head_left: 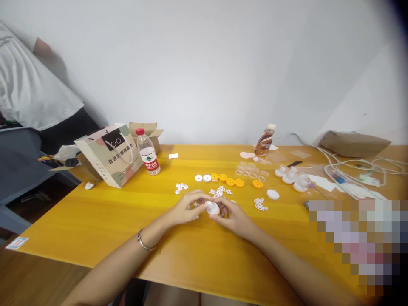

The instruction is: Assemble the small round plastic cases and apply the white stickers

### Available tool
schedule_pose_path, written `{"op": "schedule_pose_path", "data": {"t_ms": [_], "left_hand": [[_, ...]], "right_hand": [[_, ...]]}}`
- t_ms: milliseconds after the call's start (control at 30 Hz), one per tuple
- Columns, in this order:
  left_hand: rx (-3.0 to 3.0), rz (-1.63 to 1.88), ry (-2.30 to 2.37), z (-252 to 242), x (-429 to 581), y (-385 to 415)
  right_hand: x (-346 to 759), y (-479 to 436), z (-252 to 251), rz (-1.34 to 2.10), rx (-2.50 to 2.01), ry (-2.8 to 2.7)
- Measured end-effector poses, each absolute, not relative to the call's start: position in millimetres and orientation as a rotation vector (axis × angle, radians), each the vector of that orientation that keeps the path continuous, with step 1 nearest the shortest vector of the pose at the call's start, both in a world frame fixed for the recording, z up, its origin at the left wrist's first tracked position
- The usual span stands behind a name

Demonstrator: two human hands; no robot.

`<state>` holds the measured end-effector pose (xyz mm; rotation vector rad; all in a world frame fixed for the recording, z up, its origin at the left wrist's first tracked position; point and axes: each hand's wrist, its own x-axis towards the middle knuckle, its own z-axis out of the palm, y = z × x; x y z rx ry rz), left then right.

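Note:
My left hand (pixel 186 208) and my right hand (pixel 234 214) meet over the yellow table (pixel 105 221). Together their fingers pinch a small white and orange round part (pixel 213 208). A thin metal bracelet is on my left wrist. Just beyond the hands lie small white flat pieces (pixel 219 192), a row of white and orange discs (pixel 219 178), and a white round cap (pixel 273 194). More small white pieces (pixel 181 187) lie to the left.
A paper bag (pixel 111 155), a water bottle with a red cap (pixel 148 152) and a cardboard box (pixel 149 129) stand at the back left. Clear cups (pixel 251 171), a brown drink bottle (pixel 264 141), cables (pixel 353 170) and a brown bag (pixel 353 143) are at the back right. Another person (pixel 28 89) sits at the left.

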<state>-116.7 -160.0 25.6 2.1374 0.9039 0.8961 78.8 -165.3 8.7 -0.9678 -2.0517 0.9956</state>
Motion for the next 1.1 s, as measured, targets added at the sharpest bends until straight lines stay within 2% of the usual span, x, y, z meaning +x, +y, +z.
{"op": "schedule_pose_path", "data": {"t_ms": [200,367,567,767,1100], "left_hand": [[2.01,1.089,1.185,14,-125,-136],[2.133,0.998,1.249,22,-110,-107],[2.487,0.831,1.128,32,-42,-48],[2.671,0.772,1.035,15,18,-13],[2.476,0.928,1.215,10,-2,-27]], "right_hand": [[77,-156,-4,1.476,-0.888,-1.622],[80,-155,-1,1.7,-0.819,-1.466],[88,-161,11,1.976,-0.656,-1.445],[95,-160,11,2.079,-0.585,-1.396],[89,-159,8,2.064,-0.606,-1.382]]}}
